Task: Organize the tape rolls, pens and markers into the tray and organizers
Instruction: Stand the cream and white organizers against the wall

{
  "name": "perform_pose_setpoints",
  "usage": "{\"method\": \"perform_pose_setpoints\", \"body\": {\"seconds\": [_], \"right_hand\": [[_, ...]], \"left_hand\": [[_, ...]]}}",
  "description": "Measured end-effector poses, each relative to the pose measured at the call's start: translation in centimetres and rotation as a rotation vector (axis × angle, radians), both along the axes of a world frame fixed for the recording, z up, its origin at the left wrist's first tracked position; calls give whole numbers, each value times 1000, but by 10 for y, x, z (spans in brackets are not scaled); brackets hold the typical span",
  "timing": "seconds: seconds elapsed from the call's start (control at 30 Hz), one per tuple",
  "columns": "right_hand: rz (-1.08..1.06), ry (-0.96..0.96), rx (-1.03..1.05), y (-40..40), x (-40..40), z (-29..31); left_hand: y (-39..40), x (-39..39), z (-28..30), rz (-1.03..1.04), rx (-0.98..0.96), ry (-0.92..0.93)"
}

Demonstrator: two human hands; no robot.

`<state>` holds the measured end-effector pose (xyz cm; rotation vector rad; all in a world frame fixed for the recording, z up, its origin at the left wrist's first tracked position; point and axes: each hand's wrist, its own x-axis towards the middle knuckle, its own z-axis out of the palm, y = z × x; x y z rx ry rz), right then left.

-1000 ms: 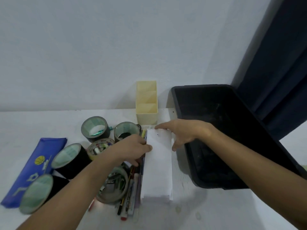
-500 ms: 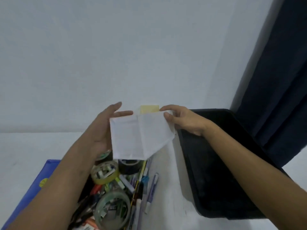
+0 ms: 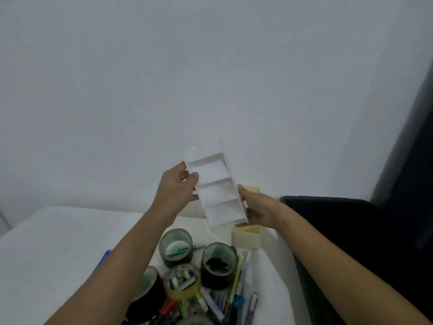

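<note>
Currently I'm holding the white organizer (image 3: 216,191) up in the air with both hands, above the table (image 3: 46,254) and in front of the wall (image 3: 210,66). My left hand (image 3: 177,187) is gripping its left long edge, thumb curling over the rim; my right hand (image 3: 259,208) is gripping the lower right edge. It's tilting, open side facing me, dividers showing several compartments. The yellow organizer (image 3: 246,239) is sitting on the table just below my right hand, partly hidden behind the white one. The black tray (image 3: 351,231) is lying to the right. The tape rolls (image 3: 199,261) are sitting bunched between my forearms, with the pens and markers (image 3: 225,299) lying in a pile just in front of them. The blue pouch (image 3: 104,260) is peeking out from behind my left forearm.
</note>
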<state>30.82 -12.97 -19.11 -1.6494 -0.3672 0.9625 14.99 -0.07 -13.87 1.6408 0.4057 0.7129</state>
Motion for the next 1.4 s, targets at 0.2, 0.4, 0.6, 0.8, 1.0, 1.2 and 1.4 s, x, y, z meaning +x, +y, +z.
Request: {"method": "perform_pose_setpoints", "body": {"seconds": [0.2,0.4,0.6,0.8,1.0,1.2,1.4], "right_hand": [[1,-299,-33,35,-3,16],[-41,-299,154,63,-4,4],[7,-244,162,70,-12,-18],[-43,-390,12,91,9,-57],[-153,-665,-92,98,15,-63],[-274,-777,-24,90,5,-54],[-446,-252,236,76,-6,-22]], "left_hand": [[36,22,-14,186,123,57],[50,40,-34,260,331,135],[65,54,-75,230,324,180],[75,67,-101,176,288,222],[82,80,-109,127,273,271],[91,75,-98,41,176,219],[103,39,-101,-82,212,327]]}}
